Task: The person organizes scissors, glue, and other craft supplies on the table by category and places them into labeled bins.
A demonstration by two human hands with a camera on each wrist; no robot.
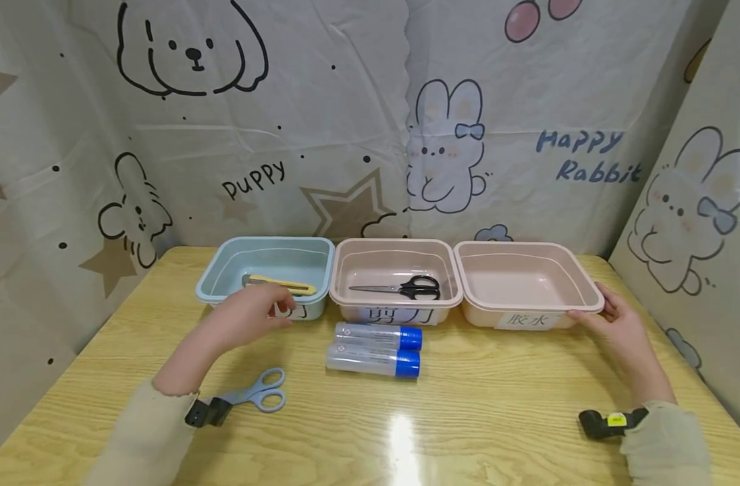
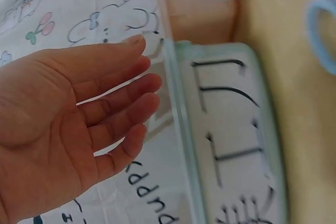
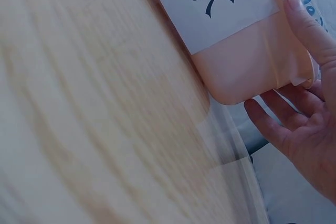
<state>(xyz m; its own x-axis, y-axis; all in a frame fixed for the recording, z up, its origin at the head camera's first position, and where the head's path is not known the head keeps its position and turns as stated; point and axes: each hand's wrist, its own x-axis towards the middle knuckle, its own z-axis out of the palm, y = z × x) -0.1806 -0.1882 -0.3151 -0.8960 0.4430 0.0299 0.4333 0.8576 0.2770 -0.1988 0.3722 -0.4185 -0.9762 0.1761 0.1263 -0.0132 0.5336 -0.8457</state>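
My left hand (image 1: pixel 248 317) hovers at the front of the light blue bin (image 1: pixel 273 258), fingers loosely bent and nothing held; the left wrist view shows the palm beside the bin's labelled front. A yellow utility knife (image 1: pixel 285 284) lies inside that bin. At the far right, my right hand (image 1: pixel 625 337) grips the front corner of the right pink bin (image 1: pixel 522 260). In the right wrist view its thumb (image 3: pixel 304 22) lies at the rim, with fingers (image 3: pixel 268 124) below. Black-handled scissors (image 1: pixel 415 288) lie in the middle pink bin (image 1: pixel 394 258).
Two clear glue bottles, the nearer glue bottle (image 1: pixel 370 361) and the farther glue bottle (image 1: pixel 370 334), both blue-capped, lie before the middle bin. Light blue scissors (image 1: pixel 263 390) lie on the wooden table (image 1: pixel 491 418), partly behind the left wrist. A printed curtain (image 1: pixel 346 101) hangs behind.
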